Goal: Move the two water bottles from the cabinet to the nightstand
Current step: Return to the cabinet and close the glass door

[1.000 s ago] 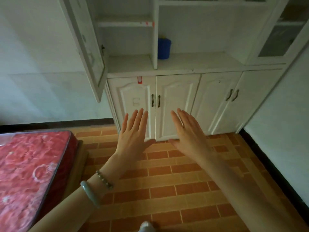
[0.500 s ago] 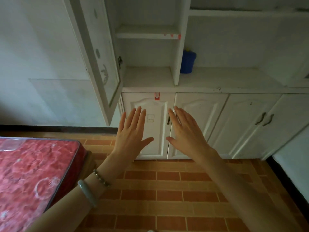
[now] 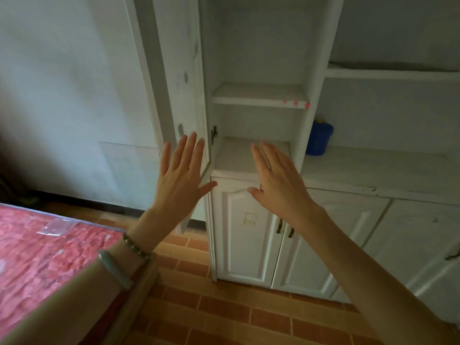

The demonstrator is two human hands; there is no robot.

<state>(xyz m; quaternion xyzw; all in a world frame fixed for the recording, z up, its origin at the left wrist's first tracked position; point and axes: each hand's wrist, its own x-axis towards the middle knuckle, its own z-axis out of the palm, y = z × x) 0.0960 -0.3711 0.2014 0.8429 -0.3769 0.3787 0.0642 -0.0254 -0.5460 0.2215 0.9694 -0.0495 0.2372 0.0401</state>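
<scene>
A white cabinet [image 3: 258,95] fills the wall ahead, its tall upper left door [image 3: 174,78] swung open toward me. The shelves behind that door look bare, and I see no water bottle anywhere. My left hand [image 3: 181,175] is raised with fingers spread, in front of the open door's lower edge. My right hand [image 3: 278,180] is held up beside it, fingers apart, in front of the lowest open shelf [image 3: 231,155]. Both hands hold nothing. No nightstand is in view.
A blue container [image 3: 319,138] stands on the wide counter shelf to the right. Closed lower doors with dark handles [image 3: 285,229] sit below. A red mattress [image 3: 37,255] on a wooden frame fills the lower left. Brick-pattern floor tiles [image 3: 224,312] lie between.
The view has swung up and to the left and come closer to the cabinet. Both hands stay raised and spread, and now sit in front of the open left compartment.
</scene>
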